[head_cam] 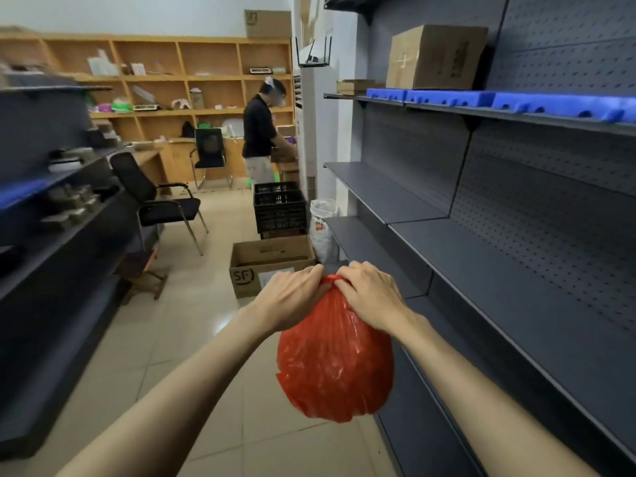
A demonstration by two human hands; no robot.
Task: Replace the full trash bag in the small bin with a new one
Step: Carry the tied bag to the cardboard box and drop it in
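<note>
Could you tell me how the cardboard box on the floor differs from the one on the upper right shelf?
The floor box is open at the top, while the shelf box is closed and taped. The floor box shows a printed SF logo on its side; the shelf box shows a dark print too blurred to read. The floor box sits on tiles, the shelf box high beside blue foam. Both are plain brown cardboard.

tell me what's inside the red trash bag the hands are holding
Its contents cannot be seen. The red trash bag bulges, so it looks full, but the plastic hides what fills it. The left hand and right hand pinch its gathered top shut, covering the opening.
</note>
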